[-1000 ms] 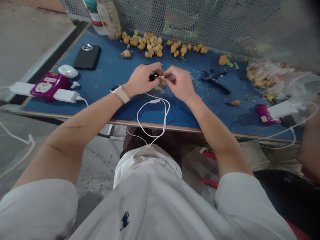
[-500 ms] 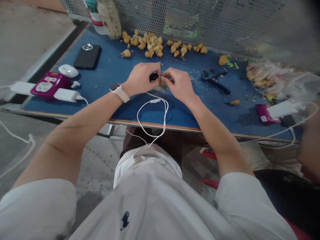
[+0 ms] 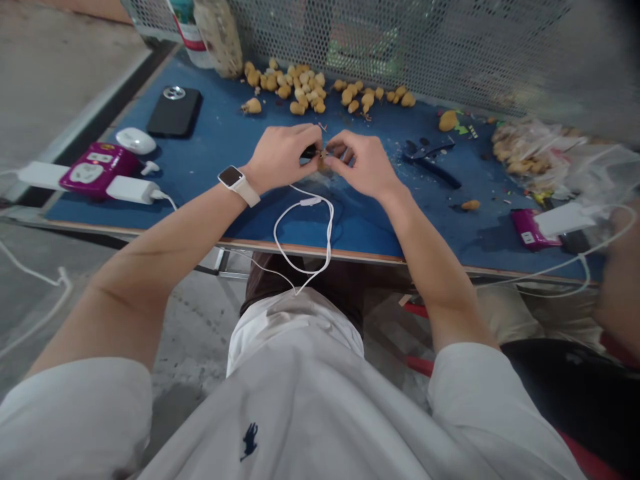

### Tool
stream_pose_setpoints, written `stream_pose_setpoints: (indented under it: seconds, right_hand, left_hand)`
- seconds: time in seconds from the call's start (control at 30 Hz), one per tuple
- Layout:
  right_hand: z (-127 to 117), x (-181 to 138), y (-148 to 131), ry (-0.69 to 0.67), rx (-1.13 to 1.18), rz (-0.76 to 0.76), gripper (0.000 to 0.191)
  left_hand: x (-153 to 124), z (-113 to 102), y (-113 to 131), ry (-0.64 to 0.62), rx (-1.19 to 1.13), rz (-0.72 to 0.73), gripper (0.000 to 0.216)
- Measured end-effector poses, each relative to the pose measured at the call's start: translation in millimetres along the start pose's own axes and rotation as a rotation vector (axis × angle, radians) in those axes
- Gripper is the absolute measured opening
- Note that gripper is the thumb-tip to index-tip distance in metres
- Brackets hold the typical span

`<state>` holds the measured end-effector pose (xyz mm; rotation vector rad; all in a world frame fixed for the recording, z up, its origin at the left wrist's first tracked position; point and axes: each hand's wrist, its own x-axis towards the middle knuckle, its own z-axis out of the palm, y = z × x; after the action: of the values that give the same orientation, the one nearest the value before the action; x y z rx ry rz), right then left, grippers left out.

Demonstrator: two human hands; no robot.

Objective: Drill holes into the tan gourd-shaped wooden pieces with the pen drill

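Note:
My left hand (image 3: 286,153), with a pale-banded watch (image 3: 239,185) at the wrist, is closed around a small black object (image 3: 309,152) whose kind I cannot make out. Facing it, my right hand (image 3: 364,163) pinches with thumb and fingers at a tiny tan piece close to the left fingertips; the piece is mostly hidden. Beneath the fingertips shows a blurred yellowish patch. Behind both hands lie several small tan gourds (image 3: 305,87). Dark blue-handled pliers (image 3: 434,167) rest to the right of my right hand, and a looped white cable (image 3: 330,230) hangs in front.
On the blue table (image 3: 200,193) at left are a black phone (image 3: 175,115), a white earbud case (image 3: 136,141) and a purple power strip (image 3: 97,172). A plastic bag of gourds (image 3: 535,153) and another purple strip (image 3: 533,229) lie right. A perforated metal panel (image 3: 425,53) stands behind. Another person's arm (image 3: 620,267) shows at right.
My right hand's fingers have loosened and shifted slightly, with more gap between them. My left wrist has turned a little, showing more of the watch face.

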<state>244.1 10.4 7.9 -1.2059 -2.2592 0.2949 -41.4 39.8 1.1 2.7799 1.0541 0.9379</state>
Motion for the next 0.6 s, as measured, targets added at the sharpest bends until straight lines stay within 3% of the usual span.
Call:
stream_pose_setpoints:
  seconds: [0.13, 0.23, 0.6]
  right_hand:
    - [-26, -6, 34, -0.098, -0.040, 0.013, 0.052]
    - [-33, -8, 55, -0.160, -0.037, 0.011, 0.050]
    - [16, -1, 44, -0.214, -0.244, -0.004, 0.021]
  left_hand:
    - [1, 4, -5, 0.038, -0.070, -0.044, 0.023]
    - [1, 3, -7, 0.033, -0.116, -0.047, 0.022]
    - [0, 7, -8, 0.008, -0.095, -0.036, 0.020]
